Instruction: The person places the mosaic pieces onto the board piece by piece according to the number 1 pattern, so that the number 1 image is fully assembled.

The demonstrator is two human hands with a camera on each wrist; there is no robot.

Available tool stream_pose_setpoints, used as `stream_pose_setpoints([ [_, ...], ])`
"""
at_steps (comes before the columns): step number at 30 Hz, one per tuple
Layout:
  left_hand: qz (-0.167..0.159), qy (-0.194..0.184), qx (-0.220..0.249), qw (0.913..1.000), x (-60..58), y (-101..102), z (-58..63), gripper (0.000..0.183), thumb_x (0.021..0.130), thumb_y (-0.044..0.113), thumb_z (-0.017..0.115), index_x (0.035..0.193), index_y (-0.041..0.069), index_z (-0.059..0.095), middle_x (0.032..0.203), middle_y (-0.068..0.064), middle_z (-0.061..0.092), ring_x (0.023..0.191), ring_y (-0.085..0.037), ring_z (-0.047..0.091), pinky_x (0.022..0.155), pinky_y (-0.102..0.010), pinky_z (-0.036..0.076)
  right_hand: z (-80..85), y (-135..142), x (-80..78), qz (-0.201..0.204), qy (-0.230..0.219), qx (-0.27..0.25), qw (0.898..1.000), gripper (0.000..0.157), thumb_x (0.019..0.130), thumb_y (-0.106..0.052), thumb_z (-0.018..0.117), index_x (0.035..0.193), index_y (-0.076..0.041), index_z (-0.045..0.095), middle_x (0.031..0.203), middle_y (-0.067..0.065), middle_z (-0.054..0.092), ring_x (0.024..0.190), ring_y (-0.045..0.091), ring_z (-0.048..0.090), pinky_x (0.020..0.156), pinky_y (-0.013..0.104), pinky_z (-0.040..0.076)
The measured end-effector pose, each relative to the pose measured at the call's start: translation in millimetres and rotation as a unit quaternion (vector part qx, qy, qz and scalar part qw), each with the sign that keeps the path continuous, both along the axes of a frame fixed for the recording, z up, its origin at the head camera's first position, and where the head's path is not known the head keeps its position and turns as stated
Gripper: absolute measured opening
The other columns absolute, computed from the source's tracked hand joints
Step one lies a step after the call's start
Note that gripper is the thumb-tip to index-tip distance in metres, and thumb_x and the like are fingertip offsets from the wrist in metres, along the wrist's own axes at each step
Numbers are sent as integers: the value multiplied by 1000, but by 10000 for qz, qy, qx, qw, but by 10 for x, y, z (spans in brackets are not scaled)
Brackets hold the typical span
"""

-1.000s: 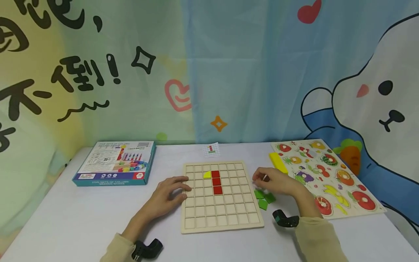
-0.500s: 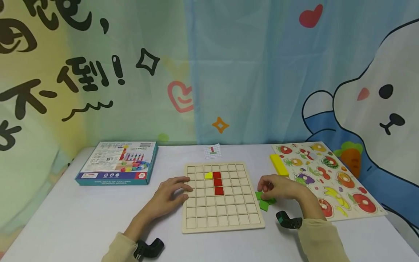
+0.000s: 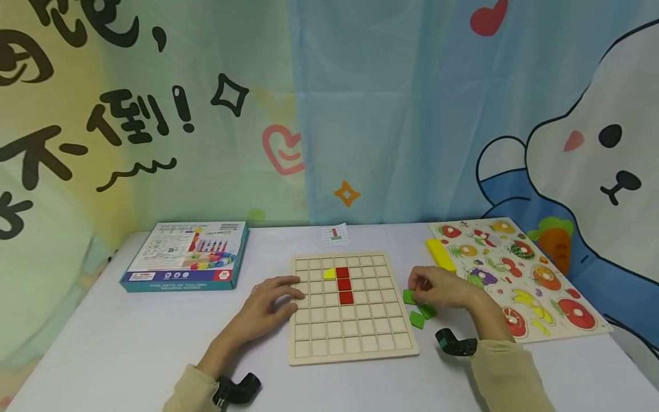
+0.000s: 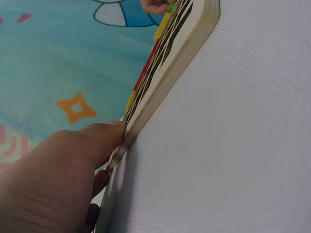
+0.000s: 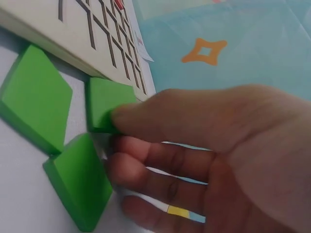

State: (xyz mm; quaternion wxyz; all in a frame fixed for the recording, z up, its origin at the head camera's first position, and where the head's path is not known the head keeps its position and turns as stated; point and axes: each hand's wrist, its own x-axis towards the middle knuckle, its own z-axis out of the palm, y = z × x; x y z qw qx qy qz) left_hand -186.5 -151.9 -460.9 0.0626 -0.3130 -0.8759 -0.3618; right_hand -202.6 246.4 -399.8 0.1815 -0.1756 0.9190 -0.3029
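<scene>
Your right hand [image 3: 441, 288] is pinching a green tile [image 5: 104, 102] – the thumb is pressing on its face while the index fingertip is sitting at its lower edge, the remaining fingers curling in behind. That tile is lying just beside the right edge of the wooden board, at its side of the green cluster. Two more green tiles [image 5: 80, 182] are resting close by on the table [image 3: 128, 360], one near your fingertips and the other a little nearer to you. In the right wrist view these two are showing as slanted diamonds, a corner of one standing close to a corner of the other.

Your left hand [image 3: 265, 306] is resting its loosely stretched fingers and thumb on the left edge of the wooden board [image 3: 334, 330], gripping nothing.

The board is lying flat between your hands, its face divided into a grid. Three red squares [image 3: 344, 285] are standing in a column in its upper part, and a yellow piece [image 3: 329, 274] with a slanted side is sitting directly left of the top one.

Farther out, a small card [image 3: 336, 235] with a coloured drawing is lying beyond the board. A yellow block [image 3: 440, 255] is resting along the left side of a fruit-picture sheet [image 3: 507, 294] on your right. A flat box [image 3: 185, 254] is lying on your left, and a printed curtain [image 3: 360, 114] is hanging behind everything.
</scene>
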Motion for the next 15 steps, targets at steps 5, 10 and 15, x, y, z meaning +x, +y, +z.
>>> stream_pose_setpoints([
  [5,47,-23,-20,10000,0,10,3,18,89,24,65,107,29,66,135,0,54,130,-24,45,100,-52,29,24,-21,-4,-161,288,-119,9994,6,87,-10,59,91,-9,54,77,2,58,71,16,52,61,26,44],
  [10,104,-83,-37,9999,8,10,2,18,89,25,65,106,29,66,135,1,54,130,-25,45,101,-53,29,26,-73,5,-315,809,-279,9958,6,89,-9,58,92,-9,54,80,2,57,72,15,51,60,25,43],
  [15,144,-128,-51,9998,9,18,6,18,89,25,65,106,29,66,135,2,54,130,-24,45,102,-53,28,3,-206,-4,-400,1441,-477,9876,6,90,-10,60,93,-11,55,81,1,58,72,14,52,60,23,45],
])
